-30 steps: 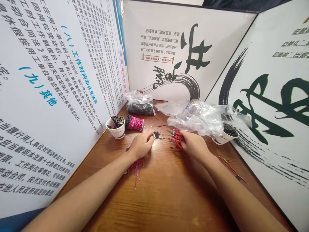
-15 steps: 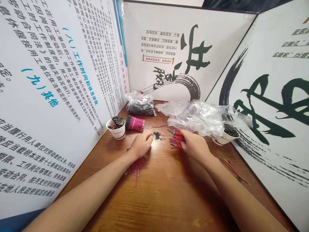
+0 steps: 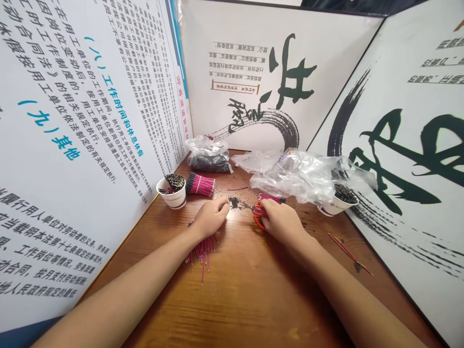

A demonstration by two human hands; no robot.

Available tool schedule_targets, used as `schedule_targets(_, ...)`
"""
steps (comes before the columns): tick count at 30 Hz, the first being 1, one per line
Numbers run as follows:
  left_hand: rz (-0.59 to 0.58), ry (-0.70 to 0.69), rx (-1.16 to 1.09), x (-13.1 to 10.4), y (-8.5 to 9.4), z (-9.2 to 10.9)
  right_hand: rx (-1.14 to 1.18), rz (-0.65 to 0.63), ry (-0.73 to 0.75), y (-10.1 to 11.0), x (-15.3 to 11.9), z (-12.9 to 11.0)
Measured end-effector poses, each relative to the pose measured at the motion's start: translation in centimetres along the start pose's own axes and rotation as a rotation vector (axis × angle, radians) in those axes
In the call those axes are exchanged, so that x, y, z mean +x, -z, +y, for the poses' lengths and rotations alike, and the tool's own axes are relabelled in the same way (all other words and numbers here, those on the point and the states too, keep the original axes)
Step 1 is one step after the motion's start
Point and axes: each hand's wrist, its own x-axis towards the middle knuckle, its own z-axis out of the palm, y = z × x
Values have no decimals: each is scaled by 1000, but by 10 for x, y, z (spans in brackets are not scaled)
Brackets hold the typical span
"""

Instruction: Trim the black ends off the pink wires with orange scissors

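Observation:
My right hand [image 3: 281, 218] is closed round the orange handles of a small pair of scissors [image 3: 258, 212]. The blades point left, toward a patch of small black bits [image 3: 236, 202] on the table. My left hand [image 3: 213, 216] is curled closed left of the bits; whatever its fingers pinch is hidden. Beneath and in front of that wrist lies a loose fan of magenta wires [image 3: 203, 252] with bare tips. Another pile of magenta and black wires [image 3: 271, 198] sits behind my right hand and is partly covered by it.
A paper cup [image 3: 172, 198] full of black pieces and a tied wire bundle [image 3: 201, 184] stand at the left. Behind are a bag of black material [image 3: 209, 157] and crumpled clear plastic [image 3: 293, 175]. A second cup [image 3: 335, 207] and loose wires [image 3: 350, 253] lie right. Printed panels [image 3: 246, 29] enclose the table.
My right hand has moved left and slightly toward me with the scissors, bringing the blades nearer my left hand. The wire pile behind it shows less. My left hand stays in nearly the same place.

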Motion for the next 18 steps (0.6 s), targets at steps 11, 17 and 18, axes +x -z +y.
schedule_targets(11,-41,-10,-161,-2,3,4,98,109,25,-14,0,-4)
schedule_targets(17,-66,8,-197,-3,2,5,88,128,52,-18,0,-4)
schedule_targets(18,-73,14,-206,-3,1,5,98,136,54,-18,0,-5)
